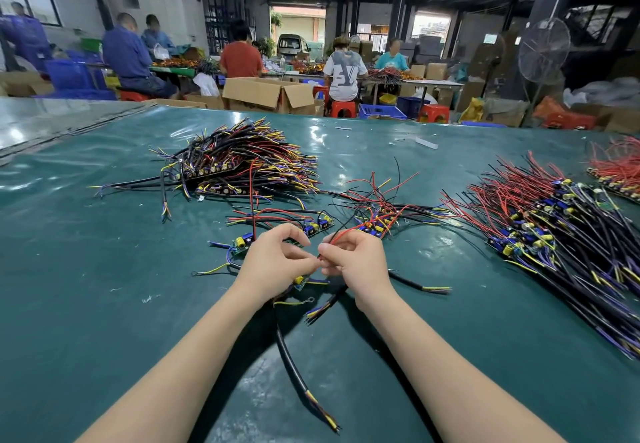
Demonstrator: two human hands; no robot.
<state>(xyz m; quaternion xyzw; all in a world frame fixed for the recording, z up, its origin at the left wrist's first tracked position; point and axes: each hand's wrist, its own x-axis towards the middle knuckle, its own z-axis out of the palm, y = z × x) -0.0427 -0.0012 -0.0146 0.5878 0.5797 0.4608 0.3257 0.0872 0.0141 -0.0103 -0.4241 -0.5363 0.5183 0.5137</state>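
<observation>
Your hands work at the near middle of the green table mat (104,269). Your left hand (273,262) and right hand (356,262) are brought together, fingers curled and fingertips meeting. Between them they pinch a thin red wire (341,233), which rises from your right fingers toward the far right. A small circuit board (299,281) with a yellow component shows just under your left hand. You cannot tell whether the lower fingers grip it. From that spot a black cable (284,349) trails toward you across the mat and ends in bared coloured cores.

Just beyond your hands lie a few loose boards (313,226), each with red, black and yellow leads. One single board (242,243) sits just left of your left hand. A tall pile of wired boards (239,162) stands farther off to the left. A long heap of wired boards (554,228) spreads along the right side.

Past the far edge of the table, seated workers (343,72) face other benches, with an open cardboard box (266,92) between them and a standing fan (543,49) at far right.
</observation>
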